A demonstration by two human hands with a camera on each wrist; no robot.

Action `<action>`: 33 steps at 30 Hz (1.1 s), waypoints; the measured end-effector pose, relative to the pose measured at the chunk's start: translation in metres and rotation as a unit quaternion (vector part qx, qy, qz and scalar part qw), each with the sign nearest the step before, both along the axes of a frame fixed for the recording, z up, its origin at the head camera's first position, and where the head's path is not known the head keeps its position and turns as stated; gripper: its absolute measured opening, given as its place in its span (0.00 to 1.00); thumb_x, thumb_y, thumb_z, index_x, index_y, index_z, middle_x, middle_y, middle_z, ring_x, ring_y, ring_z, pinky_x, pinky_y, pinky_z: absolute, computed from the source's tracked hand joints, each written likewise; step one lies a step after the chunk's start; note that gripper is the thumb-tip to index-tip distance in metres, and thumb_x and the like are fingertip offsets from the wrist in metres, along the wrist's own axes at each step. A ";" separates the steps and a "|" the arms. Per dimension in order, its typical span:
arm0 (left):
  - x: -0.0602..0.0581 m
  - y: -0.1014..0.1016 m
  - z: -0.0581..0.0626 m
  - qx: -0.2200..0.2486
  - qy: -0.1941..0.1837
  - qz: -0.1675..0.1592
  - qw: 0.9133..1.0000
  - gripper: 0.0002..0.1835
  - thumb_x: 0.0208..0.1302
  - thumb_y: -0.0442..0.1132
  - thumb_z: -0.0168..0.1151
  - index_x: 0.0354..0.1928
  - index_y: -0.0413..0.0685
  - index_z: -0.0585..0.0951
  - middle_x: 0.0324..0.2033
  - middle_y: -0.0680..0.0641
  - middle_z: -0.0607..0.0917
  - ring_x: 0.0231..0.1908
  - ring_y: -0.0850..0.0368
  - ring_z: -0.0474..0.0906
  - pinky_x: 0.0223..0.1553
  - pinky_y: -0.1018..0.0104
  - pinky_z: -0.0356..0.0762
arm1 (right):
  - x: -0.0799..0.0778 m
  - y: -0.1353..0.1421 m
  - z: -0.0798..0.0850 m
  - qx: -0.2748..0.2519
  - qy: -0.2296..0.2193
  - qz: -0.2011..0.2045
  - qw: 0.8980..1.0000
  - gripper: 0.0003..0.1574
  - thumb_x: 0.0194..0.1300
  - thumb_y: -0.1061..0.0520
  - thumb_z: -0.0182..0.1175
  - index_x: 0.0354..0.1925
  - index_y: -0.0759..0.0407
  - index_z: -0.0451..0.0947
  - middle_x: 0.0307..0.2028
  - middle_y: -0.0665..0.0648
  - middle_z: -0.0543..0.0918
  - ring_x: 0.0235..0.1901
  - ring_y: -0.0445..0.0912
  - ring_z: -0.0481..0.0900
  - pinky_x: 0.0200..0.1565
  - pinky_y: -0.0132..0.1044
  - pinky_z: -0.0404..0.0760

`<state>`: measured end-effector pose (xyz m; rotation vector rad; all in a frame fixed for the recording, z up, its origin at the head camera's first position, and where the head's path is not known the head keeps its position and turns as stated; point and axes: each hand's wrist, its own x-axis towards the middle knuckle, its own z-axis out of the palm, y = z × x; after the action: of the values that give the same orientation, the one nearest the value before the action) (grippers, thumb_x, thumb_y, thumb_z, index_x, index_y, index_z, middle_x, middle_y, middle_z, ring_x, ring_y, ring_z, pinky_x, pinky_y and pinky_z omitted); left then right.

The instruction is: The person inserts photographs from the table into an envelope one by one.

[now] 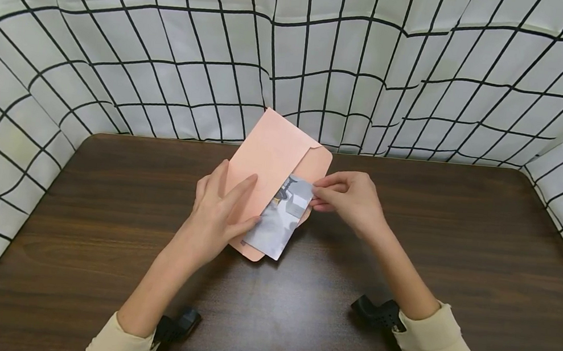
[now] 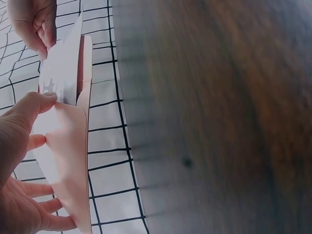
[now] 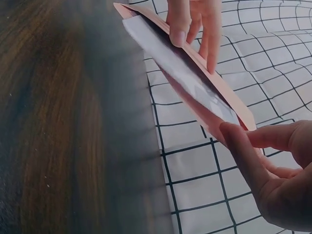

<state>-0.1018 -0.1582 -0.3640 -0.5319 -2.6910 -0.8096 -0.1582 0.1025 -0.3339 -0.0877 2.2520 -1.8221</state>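
Observation:
A pink envelope (image 1: 274, 146) is held tilted above the table, its flap side open toward the right. Partly inside its mouth sits a greyish-white printed card (image 1: 279, 221), with a long strip of it showing. My left hand (image 1: 211, 214) grips the envelope from the left, fingers spread over its front and thumb by the mouth's edge. At the card's upper right edge, my right hand (image 1: 353, 201) pinches it between thumb and index finger. The right wrist view shows the card (image 3: 180, 73) lying between the envelope's two layers. The card's inner part is hidden.
The dark brown wooden table (image 1: 101, 225) spreads beneath both arms. A white curtain with a black grid (image 1: 305, 46) hangs behind its far edge and along the sides. Black wrist devices (image 1: 375, 312) sit at the cream sleeve cuffs (image 1: 435, 334).

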 end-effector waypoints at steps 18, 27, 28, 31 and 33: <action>0.001 0.003 0.000 -0.010 -0.008 0.001 1.000 0.33 0.65 0.38 0.76 0.71 0.45 0.76 0.76 0.24 0.57 0.70 0.22 0.55 0.64 0.28 0.68 | 0.006 -0.013 -0.005 -0.026 0.012 -0.020 0.999 0.10 0.70 0.71 0.63 0.47 0.80 0.82 0.35 0.70 0.90 0.27 0.41 0.90 0.38 0.36 0.89; 0.002 0.005 -0.001 -0.011 -0.005 -0.002 1.000 0.33 0.65 0.38 0.76 0.71 0.45 0.76 0.76 0.24 0.57 0.69 0.21 0.57 0.64 0.29 0.68 | 0.009 -0.019 -0.007 -0.032 0.009 -0.033 0.999 0.09 0.71 0.70 0.64 0.46 0.78 0.82 0.33 0.66 0.91 0.27 0.39 0.89 0.37 0.33 0.88; 0.002 0.006 -0.001 -0.012 -0.004 -0.003 1.000 0.33 0.65 0.37 0.76 0.71 0.45 0.76 0.75 0.24 0.57 0.69 0.21 0.57 0.63 0.28 0.69 | 0.009 -0.019 -0.007 -0.034 0.011 -0.034 0.999 0.09 0.71 0.70 0.64 0.46 0.78 0.82 0.33 0.67 0.91 0.27 0.38 0.89 0.37 0.33 0.88; 0.003 0.006 -0.001 -0.014 -0.001 -0.005 1.000 0.34 0.65 0.37 0.76 0.71 0.45 0.76 0.76 0.24 0.57 0.69 0.21 0.57 0.63 0.28 0.70 | 0.010 -0.021 -0.008 -0.040 0.013 -0.038 0.998 0.09 0.70 0.70 0.65 0.46 0.78 0.82 0.33 0.67 0.91 0.27 0.38 0.89 0.37 0.33 0.88; 0.003 0.006 -0.001 -0.015 0.000 -0.006 1.000 0.34 0.64 0.37 0.77 0.71 0.45 0.76 0.76 0.24 0.57 0.69 0.21 0.57 0.62 0.29 0.70 | 0.010 -0.022 -0.008 -0.048 0.012 -0.042 0.998 0.10 0.70 0.70 0.65 0.46 0.79 0.82 0.33 0.67 0.91 0.27 0.38 0.89 0.37 0.33 0.88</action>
<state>-0.0990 -0.1521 -0.3653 -0.5548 -2.7069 -0.7741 -0.1481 0.0803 -0.3422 -0.0317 2.2152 -1.9822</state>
